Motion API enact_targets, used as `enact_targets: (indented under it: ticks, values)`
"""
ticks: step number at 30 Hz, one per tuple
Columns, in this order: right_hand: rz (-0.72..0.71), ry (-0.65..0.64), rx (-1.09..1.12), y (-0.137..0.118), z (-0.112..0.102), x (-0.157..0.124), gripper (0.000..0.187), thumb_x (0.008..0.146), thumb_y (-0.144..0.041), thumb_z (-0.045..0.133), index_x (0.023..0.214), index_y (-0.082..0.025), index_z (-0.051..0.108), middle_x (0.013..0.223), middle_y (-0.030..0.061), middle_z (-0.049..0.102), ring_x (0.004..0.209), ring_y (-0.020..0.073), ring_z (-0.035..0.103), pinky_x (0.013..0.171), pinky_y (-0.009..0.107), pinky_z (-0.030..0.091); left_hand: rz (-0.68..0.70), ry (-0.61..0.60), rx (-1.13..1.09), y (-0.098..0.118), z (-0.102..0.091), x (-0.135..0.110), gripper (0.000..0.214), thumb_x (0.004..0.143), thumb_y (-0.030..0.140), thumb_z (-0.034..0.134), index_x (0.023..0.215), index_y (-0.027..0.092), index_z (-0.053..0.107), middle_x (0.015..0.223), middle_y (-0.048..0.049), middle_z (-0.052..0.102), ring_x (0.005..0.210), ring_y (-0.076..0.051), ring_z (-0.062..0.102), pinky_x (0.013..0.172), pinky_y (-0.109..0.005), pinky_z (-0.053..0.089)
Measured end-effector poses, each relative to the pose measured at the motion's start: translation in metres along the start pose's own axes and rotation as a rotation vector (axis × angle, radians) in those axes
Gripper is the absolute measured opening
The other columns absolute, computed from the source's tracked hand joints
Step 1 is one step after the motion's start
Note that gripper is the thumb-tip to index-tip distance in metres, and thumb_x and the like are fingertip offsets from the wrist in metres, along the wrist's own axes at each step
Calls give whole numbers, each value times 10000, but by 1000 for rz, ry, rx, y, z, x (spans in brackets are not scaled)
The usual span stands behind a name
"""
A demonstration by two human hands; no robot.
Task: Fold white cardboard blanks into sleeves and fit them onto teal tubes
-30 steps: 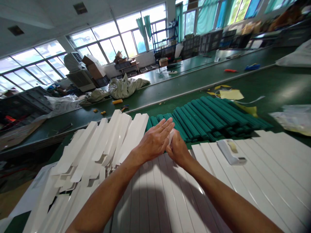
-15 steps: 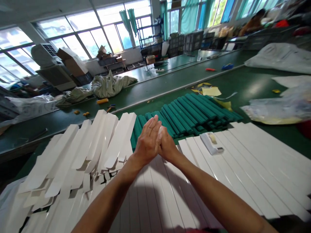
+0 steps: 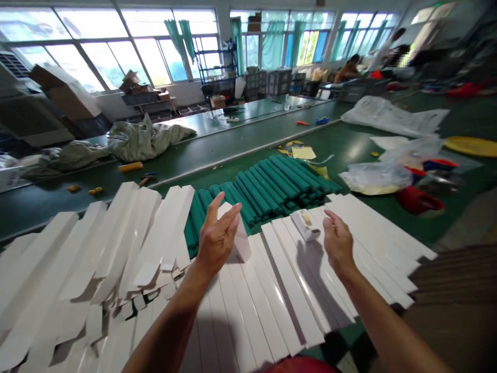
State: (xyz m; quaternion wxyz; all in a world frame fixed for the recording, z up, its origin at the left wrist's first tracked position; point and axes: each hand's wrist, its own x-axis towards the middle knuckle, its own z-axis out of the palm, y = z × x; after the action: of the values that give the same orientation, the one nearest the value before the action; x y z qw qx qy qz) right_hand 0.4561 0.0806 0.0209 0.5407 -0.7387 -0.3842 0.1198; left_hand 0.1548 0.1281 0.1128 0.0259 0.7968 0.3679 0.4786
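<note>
Green tabletop [image 3: 349, 142]: your grips have parted. Left grip [image 3: 217, 235] grasps a white carton [image 3: 240, 243]; right grip [image 3: 337, 243] is released beside the tape dispenser [image 3: 306, 224].

Slim white carton [image 3: 240, 243], end tilted up; tape dispenser [image 3: 305, 225] to its right

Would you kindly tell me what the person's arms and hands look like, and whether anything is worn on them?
The left hand and right hand wear no gloves, rings or watch. The left arm and right arm are bare, with no sleeve in view.
</note>
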Motion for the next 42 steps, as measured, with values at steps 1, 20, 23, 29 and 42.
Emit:
enact_targets:
  ticks: [1, 20, 23, 29, 42]
  values:
    - [125, 1, 4, 13, -8, 8, 487, 861, -425, 471, 1207, -121, 629, 1045, 132, 619, 933, 231, 573, 803, 373, 499, -3, 10, -8, 1, 1, 0, 290, 953, 236, 508, 1209, 195, 637, 1400, -138, 489, 1321, -255, 479, 1044, -431, 475]
    - [746, -239, -17, 29, 27, 51, 251, 927, -330, 587, 806, -110, 571, 605, -63, 494, 433, 21, 387, 405, 144, 332, 31, 61, -74, 3, -1, -5, 315, 908, 132, 563, 1210, 189, 631, 1242, -116, 565, 1192, -211, 561, 982, -379, 507]
    - [795, -259, 18, 30, 28, 56, 227, 921, -296, 601, 803, -106, 564, 631, -57, 500, 451, 19, 394, 410, 139, 336, 32, 66, -82, 1, 0, -6, 318, 900, 122, 572, 1206, 183, 636, 1234, -117, 572, 1188, -209, 561, 983, -369, 500]
    - [756, -225, 285, 38, 19, 50, 263, 905, -256, 604, 696, -127, 511, 547, -84, 437, 442, 31, 413, 447, 158, 399, 43, 62, -86, 0, 2, -5, 319, 905, 139, 570, 1213, 195, 633, 1248, -118, 568, 1187, -215, 560, 977, -386, 498]
    - [621, -213, 625, 69, 5, 4, 306, 532, -226, 787, 625, -150, 506, 627, 26, 632, 600, 155, 624, 626, 396, 619, 31, 65, -105, 2, 2, -6, 310, 906, 147, 572, 1206, 192, 636, 1239, -115, 576, 1180, -212, 564, 972, -382, 498]
